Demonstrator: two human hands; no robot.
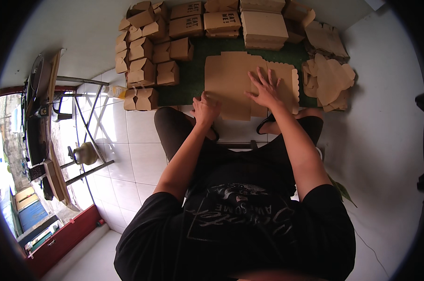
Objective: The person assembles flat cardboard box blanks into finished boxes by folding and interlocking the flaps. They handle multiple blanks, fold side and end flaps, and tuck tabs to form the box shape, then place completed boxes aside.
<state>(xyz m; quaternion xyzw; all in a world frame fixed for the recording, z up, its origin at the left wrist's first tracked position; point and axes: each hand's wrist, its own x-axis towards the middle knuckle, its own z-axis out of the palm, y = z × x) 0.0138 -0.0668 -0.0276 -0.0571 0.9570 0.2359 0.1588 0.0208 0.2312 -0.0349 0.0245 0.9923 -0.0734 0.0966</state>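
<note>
A flat brown cardboard box blank [228, 82] with tabs and a scalloped right edge lies in front of me on a green surface. Its near edge reaches out over the front of that surface. My right hand [264, 90] rests palm down on the right part of the blank, fingers spread. At the blank's near left corner is my left hand [206, 111], its fingers bent and closed on the edge; part of the grip is hidden.
Small folded cardboard boxes [141, 70] are stacked at the left of the green surface [193, 70]. Larger printed boxes [221, 22] and a pile of box blanks [263, 28] line the back. More loose cardboard pieces [329, 79] lie at the right. A metal-framed stand [92, 112] is farther left.
</note>
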